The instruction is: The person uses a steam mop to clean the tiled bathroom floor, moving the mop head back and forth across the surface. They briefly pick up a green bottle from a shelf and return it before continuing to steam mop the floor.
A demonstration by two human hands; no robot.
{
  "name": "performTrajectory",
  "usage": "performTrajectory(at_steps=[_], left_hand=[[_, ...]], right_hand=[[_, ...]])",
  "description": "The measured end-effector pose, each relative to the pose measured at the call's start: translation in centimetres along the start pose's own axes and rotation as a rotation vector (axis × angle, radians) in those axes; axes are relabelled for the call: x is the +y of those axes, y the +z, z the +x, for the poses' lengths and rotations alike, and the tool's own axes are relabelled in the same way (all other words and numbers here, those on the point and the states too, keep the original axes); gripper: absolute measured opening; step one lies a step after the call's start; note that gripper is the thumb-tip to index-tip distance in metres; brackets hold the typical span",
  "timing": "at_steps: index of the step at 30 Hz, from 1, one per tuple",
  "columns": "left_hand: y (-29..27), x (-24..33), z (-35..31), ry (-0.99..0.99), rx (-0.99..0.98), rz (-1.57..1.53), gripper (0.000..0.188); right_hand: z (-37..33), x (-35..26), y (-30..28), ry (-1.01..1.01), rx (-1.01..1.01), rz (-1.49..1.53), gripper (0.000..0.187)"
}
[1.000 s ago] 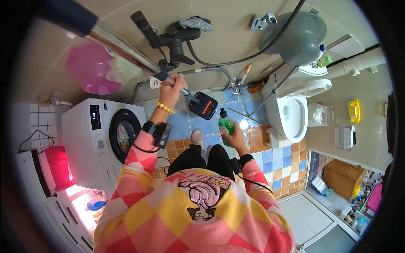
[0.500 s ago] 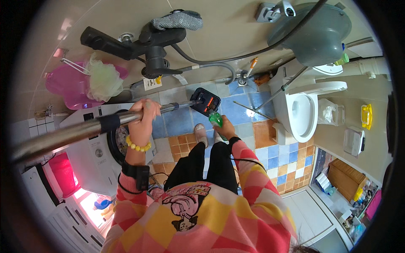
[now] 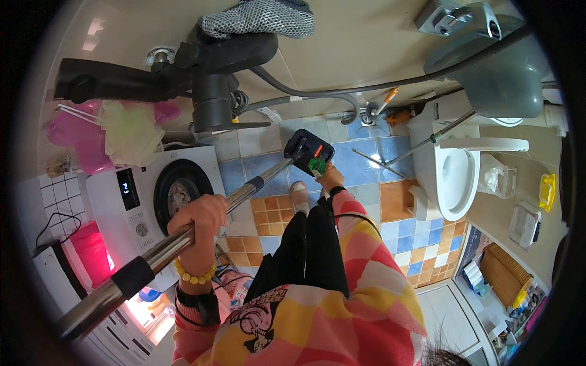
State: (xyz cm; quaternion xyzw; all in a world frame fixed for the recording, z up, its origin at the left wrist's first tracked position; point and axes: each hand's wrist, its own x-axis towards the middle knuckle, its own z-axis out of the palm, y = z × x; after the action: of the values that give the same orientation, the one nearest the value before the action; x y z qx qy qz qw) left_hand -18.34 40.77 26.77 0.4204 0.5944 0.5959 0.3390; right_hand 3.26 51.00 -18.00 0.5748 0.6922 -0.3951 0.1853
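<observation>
My left hand is wrapped round a long shiny metal pole, which slants from the lower left toward the floor. At its far end is a black, roughly square head with an orange strip, possibly a mop or squeegee head. My right hand grips a small green bottle close beside that head. Much of the bottle is covered by my fingers.
On the left stands a front-loading washing machine. A white toilet is on the right, with a thin-handled pole leaning near it. A black tap with a grey hose, a pink basin and a grey basin hang along the wall.
The pole has swung to a steeper slant, its near end dropping lower, and my left hand has moved down with it. My right hand and the bottle have shifted slightly right.
</observation>
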Motion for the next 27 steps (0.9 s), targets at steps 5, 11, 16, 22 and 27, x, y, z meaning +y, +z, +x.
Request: performTrajectory(at_steps=[5, 11, 16, 22, 27], left_hand=[[0.4, -0.2, -0.4, 0.001, 0.052, -0.057, 0.026], [0.4, -0.1, -0.4, 0.014, 0.041, -0.066, 0.032], [0.4, 0.2, -0.4, -0.001, 0.012, -0.023, 0.035], [0.7, 0.2, -0.3, 0.013, 0.036, -0.064, 0.036], [0.8, 0.3, -0.5, 0.003, 0.038, -0.064, 0.036]], right_hand=[[1.4, -1.2, 0.0, 0.069, -0.072, -0.085, 0.073], [2.2, -1.7, -0.2, 0.107, -0.099, -0.099, 0.071], [2.3, -2.0, -0.6, 0.116, -0.12, -0.117, 0.07], [2.1, -2.2, -0.9, 0.123, -0.118, -0.131, 0.068], [2.0, -1.9, -1.0, 0.134, -0.121, -0.147, 0.06]])
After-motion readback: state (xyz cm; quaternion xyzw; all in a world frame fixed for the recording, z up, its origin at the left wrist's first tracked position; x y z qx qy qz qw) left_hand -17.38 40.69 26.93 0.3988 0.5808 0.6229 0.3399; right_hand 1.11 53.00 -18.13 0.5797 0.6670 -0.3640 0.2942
